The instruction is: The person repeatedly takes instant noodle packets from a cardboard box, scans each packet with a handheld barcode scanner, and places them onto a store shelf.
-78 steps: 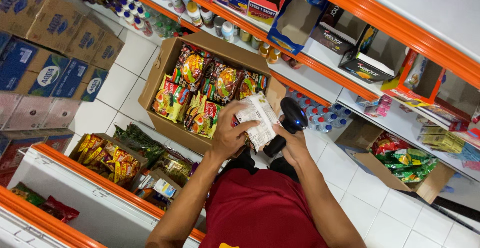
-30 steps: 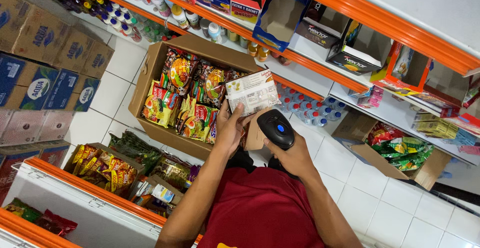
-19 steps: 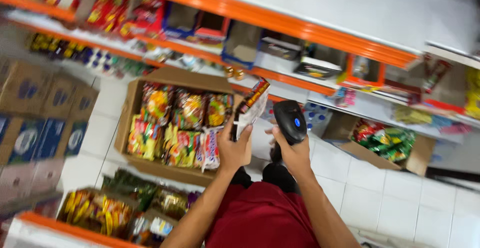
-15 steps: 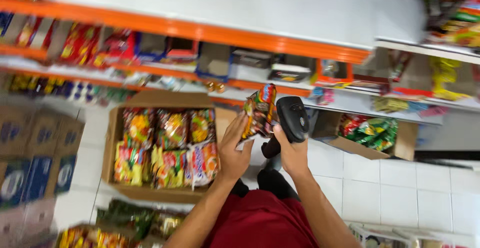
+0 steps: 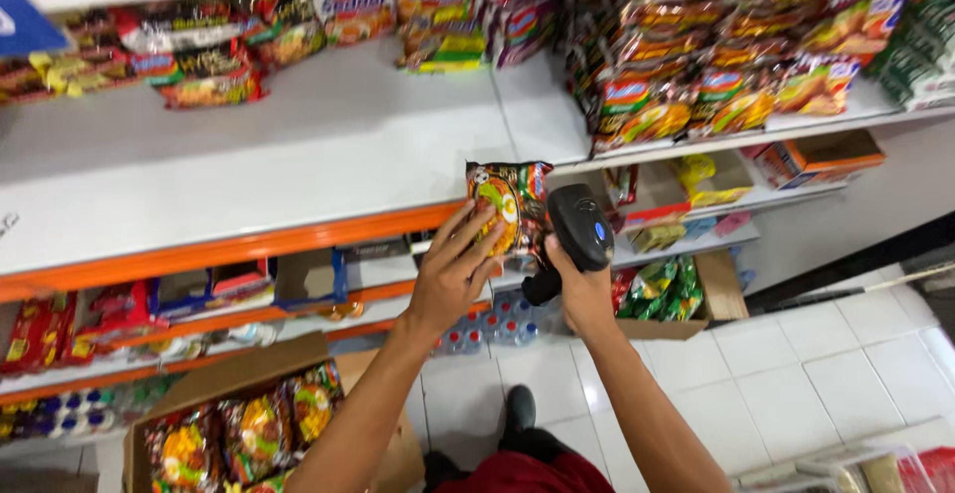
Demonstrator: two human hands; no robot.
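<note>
- The left hand (image 5: 453,279) reaches up with its arm stretched out, fingers spread and gripping a noodle packet (image 5: 505,210) from behind, holding it upright in front of the orange shelf edge (image 5: 249,246).
- The right hand (image 5: 580,292) is clenched round the grip of a black scanner (image 5: 577,234), its head just beside the packet's right edge.
- The packet is dark with a red and yellow-green picture on its face.
- Similar packets (image 5: 686,65) crowd the upper right shelf; red and yellow ones (image 5: 199,55) line the back of the white shelf (image 5: 298,145).
- An open carton (image 5: 239,428) of packets sits on the floor at lower left; another carton (image 5: 668,292) holds green packets.
- Small bottles (image 5: 487,319) stand behind the arms, partly hidden.
- The scanner's grip is covered by the fingers; lower-shelf goods are blurred.
</note>
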